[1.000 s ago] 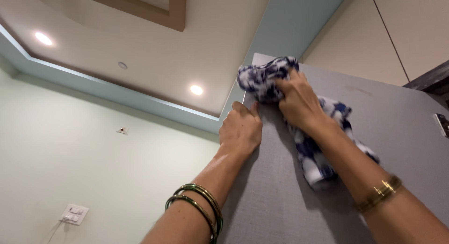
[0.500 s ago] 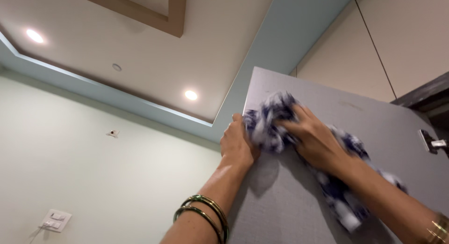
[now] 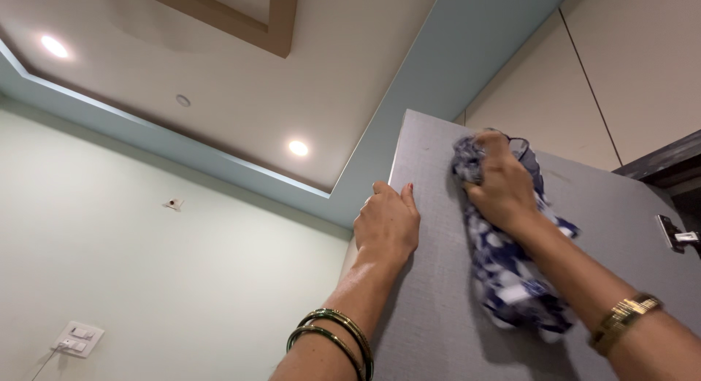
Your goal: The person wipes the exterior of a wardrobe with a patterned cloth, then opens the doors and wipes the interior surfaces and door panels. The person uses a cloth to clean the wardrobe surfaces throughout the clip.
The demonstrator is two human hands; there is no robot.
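A tall grey textured panel (image 3: 438,308), like a cabinet or door side, rises in front of me. My left hand (image 3: 387,224) grips its left edge, fingers wrapped round the corner, with green and gold bangles on the wrist. My right hand (image 3: 500,184) presses a blue and white patterned cloth (image 3: 511,279) against the upper part of the panel. The cloth hangs down below the hand over my forearm, which wears a gold bracelet.
A pale ceiling with round recessed lights (image 3: 298,147) and a wooden frame (image 3: 241,20) is overhead. A light green wall carries a switch plate (image 3: 77,339). Beige cupboard panels (image 3: 628,74) stand at the upper right, and a metal latch (image 3: 675,235) sits on the grey panel's right side.
My right hand has moved with the cloth across the top of the panel, from its left corner toward the right and upward. My left hand stays on the panel's edge.
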